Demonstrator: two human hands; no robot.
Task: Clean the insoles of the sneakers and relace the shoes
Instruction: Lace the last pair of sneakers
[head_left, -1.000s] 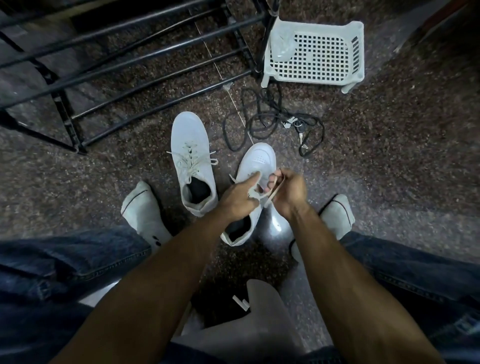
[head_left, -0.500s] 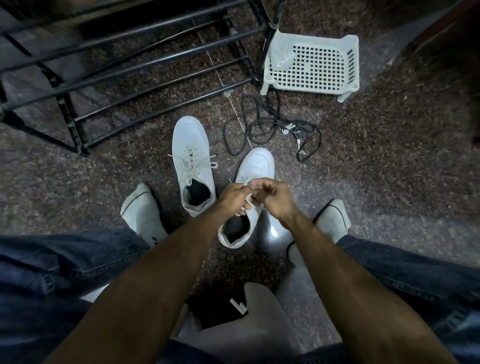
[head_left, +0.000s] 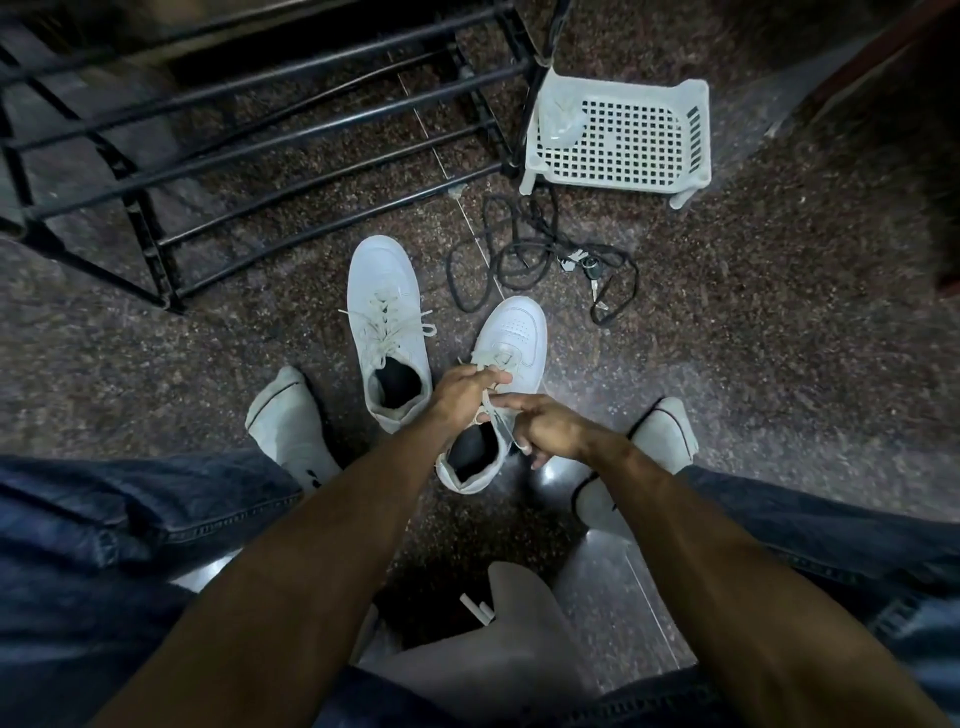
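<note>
Lace (head_left: 497, 415) on sneaker (head_left: 511, 343) pinched by both hands' curled fingers (head_left: 493, 378).

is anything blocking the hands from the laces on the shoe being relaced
Nothing visible does. The left hand already pinches the lace over the right sneaker, and the right hand holds it lower down.

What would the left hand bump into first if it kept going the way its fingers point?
Probably the toe of the sneaker it is lacing: the left hand pinches the lace and points up along that shoe. Depth is hard to judge.
</note>
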